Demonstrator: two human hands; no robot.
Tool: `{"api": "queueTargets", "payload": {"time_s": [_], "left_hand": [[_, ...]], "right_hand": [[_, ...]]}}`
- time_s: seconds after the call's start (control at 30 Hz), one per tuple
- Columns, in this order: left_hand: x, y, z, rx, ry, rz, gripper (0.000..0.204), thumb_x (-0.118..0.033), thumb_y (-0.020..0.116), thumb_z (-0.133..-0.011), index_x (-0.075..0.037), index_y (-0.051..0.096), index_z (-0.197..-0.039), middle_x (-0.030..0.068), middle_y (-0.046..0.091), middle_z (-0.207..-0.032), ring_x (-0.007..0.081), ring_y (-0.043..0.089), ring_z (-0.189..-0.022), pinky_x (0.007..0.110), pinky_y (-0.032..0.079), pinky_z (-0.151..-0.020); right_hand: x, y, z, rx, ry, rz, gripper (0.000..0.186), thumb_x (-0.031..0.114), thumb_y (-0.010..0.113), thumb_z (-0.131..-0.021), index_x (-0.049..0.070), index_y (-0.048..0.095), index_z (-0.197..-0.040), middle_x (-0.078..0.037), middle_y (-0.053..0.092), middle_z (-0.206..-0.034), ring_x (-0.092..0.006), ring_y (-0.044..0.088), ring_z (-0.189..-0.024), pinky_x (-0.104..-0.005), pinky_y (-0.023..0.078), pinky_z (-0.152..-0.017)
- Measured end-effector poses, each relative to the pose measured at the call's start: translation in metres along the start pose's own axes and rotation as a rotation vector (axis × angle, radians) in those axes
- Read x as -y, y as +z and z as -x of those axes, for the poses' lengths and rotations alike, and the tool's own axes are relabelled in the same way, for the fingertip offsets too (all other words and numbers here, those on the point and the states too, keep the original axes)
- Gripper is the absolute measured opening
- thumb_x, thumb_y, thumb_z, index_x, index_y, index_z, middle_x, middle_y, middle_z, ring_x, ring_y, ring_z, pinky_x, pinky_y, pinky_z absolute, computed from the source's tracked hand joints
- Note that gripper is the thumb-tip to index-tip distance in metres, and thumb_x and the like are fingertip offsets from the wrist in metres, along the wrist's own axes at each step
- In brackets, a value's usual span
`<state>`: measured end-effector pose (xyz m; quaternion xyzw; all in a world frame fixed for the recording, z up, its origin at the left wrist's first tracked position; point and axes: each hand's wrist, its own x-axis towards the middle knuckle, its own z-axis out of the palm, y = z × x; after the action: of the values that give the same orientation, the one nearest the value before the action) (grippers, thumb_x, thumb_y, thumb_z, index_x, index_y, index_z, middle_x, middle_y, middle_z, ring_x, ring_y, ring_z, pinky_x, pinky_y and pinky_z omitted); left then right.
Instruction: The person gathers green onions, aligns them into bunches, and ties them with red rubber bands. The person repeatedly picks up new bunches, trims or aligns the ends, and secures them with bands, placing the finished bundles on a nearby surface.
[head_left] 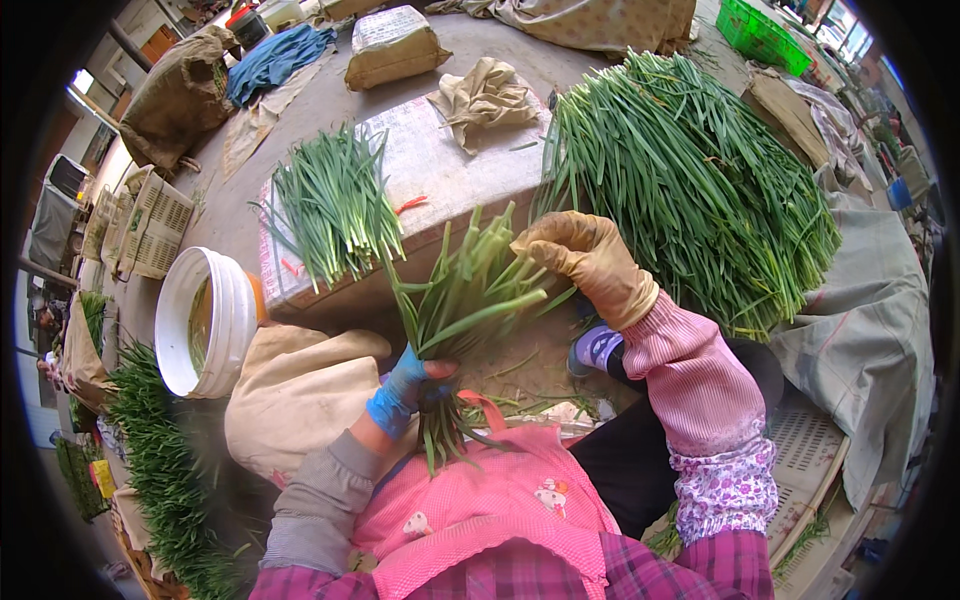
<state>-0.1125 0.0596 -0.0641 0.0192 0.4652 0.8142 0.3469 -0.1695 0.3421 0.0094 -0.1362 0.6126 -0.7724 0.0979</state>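
Observation:
My left hand (pixel 403 392), in a blue glove with bare fingertips, is wrapped round a bunch of garlic chives (pixel 462 285) above my lap. The pale cut ends point up and away, and the leaf tips hang below the fist. At the upper right of the bunch, my right hand (pixel 592 262) in a tan glove has its fingers curled in a pinch at the stalk ends. Slight blur hides exactly which stalks it grips. Just beyond, a smaller bundle of chives (pixel 335 205) lies on a pale box (pixel 465 185), beside red ties (pixel 410 204).
A large heap of chives (pixel 690 190) lies at the right. The box also bears a crumpled cloth (pixel 485 100). To the left stand a white bucket (pixel 225 320) holding liquid and more chives (pixel 160 460). A green crate (pixel 762 36) and a wrapped package (pixel 396 48) are farther off.

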Motion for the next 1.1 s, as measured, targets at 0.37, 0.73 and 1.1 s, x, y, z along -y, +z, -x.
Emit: {"api": "queueTargets", "payload": {"time_s": [0.37, 0.73, 1.1], "left_hand": [[0.009, -0.024, -0.001, 0.052, -0.175, 0.197, 0.038, -0.033, 0.056, -0.088, -0.012, 0.042, -0.059, -0.0009, 0.036, -0.049, 0.0101, 0.033, -0.042, 0.025, 0.03, -0.049], [0.004, -0.012, -0.001, -0.078, -0.073, -0.018, 0.027, -0.025, 0.066, -0.08, -0.003, 0.057, -0.093, 0.002, 0.045, -0.053, 0.0118, 0.039, -0.039, 0.027, 0.032, -0.04], [0.003, -0.003, -0.005, -0.276, 0.16, 0.002, 0.043, -0.012, 0.077, -0.074, -0.004, 0.059, -0.113, 0.0009, 0.059, -0.075, 0.0102, 0.052, -0.056, 0.025, 0.042, -0.049]], "right_hand": [[0.029, 0.002, -0.004, 0.057, -0.271, 0.633, 0.025, 0.017, 0.073, -0.082, 0.007, 0.071, -0.105, -0.009, 0.058, -0.125, -0.0249, 0.045, -0.126, -0.0388, 0.03, -0.11], [-0.014, 0.012, -0.002, 0.01, 0.049, -0.28, 0.012, 0.009, 0.069, -0.082, -0.001, 0.073, -0.087, -0.011, 0.059, -0.126, -0.0179, 0.052, -0.117, -0.0354, 0.035, -0.105], [0.057, -0.001, 0.003, -0.429, -0.139, 0.584, 0.016, 0.005, 0.072, -0.083, 0.008, 0.074, -0.098, -0.007, 0.066, -0.11, -0.0228, 0.061, -0.103, -0.0347, 0.047, -0.095]]}}
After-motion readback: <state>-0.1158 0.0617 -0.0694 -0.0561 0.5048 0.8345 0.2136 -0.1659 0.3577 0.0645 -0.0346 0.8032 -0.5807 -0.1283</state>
